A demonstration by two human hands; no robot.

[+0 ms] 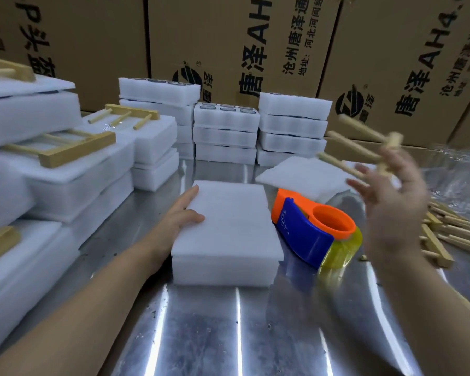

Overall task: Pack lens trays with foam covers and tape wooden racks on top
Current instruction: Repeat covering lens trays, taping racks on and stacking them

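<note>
Foam-covered lens tray lying flat in the middle of a shiny metal table, its white foam cover sitting on top. The left hand rests against the tray's left edge, fingers straight along the side and thumb laid flat on the cover. The right hand is raised to the right, blurred, fingers spread and loosely bent, with a wooden rack at its fingertips; whether it truly grips the rack cannot be told. An orange and blue tape dispenser lies just right of the tray. Behind stand stacks of uncovered trays, at left finished packs with racks on top, and at far right a pile of loose racks.
</note>
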